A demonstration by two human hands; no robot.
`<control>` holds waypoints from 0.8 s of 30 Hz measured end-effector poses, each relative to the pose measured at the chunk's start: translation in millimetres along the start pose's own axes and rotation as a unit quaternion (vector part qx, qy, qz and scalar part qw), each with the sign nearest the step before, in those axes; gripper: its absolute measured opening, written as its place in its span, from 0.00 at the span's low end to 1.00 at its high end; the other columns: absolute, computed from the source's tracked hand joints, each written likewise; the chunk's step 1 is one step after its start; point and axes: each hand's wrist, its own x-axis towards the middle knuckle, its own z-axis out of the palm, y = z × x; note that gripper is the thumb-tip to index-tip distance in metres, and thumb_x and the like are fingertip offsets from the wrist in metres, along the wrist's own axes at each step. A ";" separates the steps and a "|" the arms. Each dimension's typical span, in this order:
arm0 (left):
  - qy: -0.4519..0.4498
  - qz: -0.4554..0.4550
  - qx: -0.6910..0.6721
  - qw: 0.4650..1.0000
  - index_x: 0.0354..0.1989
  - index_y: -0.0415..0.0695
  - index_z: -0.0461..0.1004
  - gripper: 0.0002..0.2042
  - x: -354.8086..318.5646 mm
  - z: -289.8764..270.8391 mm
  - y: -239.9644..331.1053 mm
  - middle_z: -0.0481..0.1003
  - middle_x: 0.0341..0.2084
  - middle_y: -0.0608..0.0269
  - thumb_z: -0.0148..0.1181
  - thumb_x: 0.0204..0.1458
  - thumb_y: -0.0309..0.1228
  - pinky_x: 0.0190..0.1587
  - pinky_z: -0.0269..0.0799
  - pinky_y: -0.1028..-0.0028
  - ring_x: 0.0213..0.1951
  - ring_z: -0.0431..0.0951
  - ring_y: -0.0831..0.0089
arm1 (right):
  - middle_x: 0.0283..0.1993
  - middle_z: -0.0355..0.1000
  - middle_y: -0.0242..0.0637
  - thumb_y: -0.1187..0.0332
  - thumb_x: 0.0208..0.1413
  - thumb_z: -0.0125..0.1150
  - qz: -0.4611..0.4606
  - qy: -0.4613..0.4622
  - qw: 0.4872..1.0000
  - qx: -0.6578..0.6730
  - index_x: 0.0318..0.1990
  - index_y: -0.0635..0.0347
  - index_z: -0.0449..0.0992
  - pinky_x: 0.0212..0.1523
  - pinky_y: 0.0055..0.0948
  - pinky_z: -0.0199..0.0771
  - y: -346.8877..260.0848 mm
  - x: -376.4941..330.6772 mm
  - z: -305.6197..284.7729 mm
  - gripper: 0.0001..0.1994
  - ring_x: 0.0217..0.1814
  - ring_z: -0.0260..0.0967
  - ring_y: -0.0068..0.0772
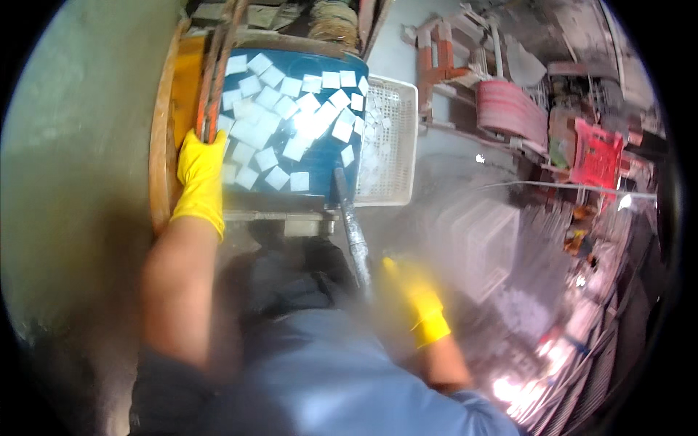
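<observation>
A grey rod (354, 232) is gripped near its lower end by the blurred right hand (420, 305), just below the tub (323, 167). The tub's left rim is clasped by the left hand (200, 182). White squares (280, 120) are floated inside; a white basket (389, 138) is set against its right.

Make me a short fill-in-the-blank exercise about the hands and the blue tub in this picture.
1. Both hands wear rubber gloves of the colour ____.
2. The left hand rests at the left edge of the blue tub, which holds many flat white ____.
3. The right hand is blurred and sits beside a grey ____ that leans against the tub.
4. To the right of the tub stands a perforated plastic basket of the colour ____.

Missing words: yellow; squares; rod; white
</observation>
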 end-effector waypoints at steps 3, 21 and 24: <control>0.010 0.000 0.013 1.000 0.50 0.41 0.77 0.30 1.5 3.3 -3.3 0.82 0.43 0.45 0.70 0.47 0.53 0.47 0.76 0.56 0.46 0.82 0.46 | 0.34 0.82 0.41 0.43 0.64 0.61 -0.050 0.031 0.998 -0.035 0.46 0.67 0.80 0.32 0.28 0.73 10.9 7.1 -5.0 0.28 0.31 0.77 0.30; -0.024 0.016 -0.037 0.999 0.60 0.33 0.71 0.27 -1.3 -2.9 2.1 0.78 0.52 0.51 0.69 0.57 0.39 0.53 0.73 0.64 0.50 0.79 0.59 | 0.32 0.81 0.41 0.32 0.57 0.57 0.061 0.065 0.995 -0.051 0.45 0.63 0.83 0.37 0.35 0.76 36.0 50.8 -34.6 0.36 0.33 0.79 0.36; -0.030 -0.003 -0.067 0.997 0.62 0.34 0.70 0.29 0.4 0.5 -0.8 0.77 0.55 0.51 0.69 0.57 0.39 0.55 0.72 0.64 0.52 0.78 0.59 | 0.31 0.81 0.41 0.33 0.57 0.57 0.050 0.055 0.995 -0.070 0.47 0.63 0.82 0.36 0.35 0.76 40.2 52.3 -40.5 0.36 0.32 0.79 0.36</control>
